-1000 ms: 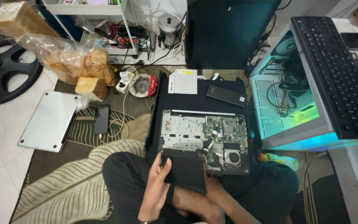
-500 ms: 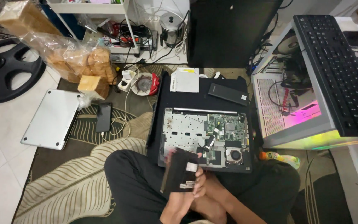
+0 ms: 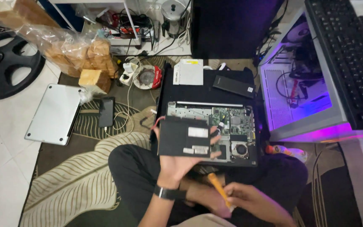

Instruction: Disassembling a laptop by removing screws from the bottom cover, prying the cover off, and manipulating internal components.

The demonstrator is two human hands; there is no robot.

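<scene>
Black battery pack (image 3: 184, 137) now raised in left hand (image 3: 177, 162); right hand (image 3: 248, 200) gripping orange pry tool (image 3: 217, 188).

White stickers (image 3: 197, 132) sit on the black flat part (image 3: 184, 137) held up over the rug. A clear plastic bag of bread (image 3: 70, 48) lies at the rug's top-left corner, and a round red-and-white tape roll pack (image 3: 147, 77) near its top edge.

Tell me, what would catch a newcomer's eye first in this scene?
Probably the glass-sided computer case glowing purple at the right, under a black keyboard. In the middle, the left hand holds up a flat black rectangular battery pack over an opened black laptop with its green circuit board bare. Lower down, the right hand has a grip on a thin orange plastic pry tool.
</scene>
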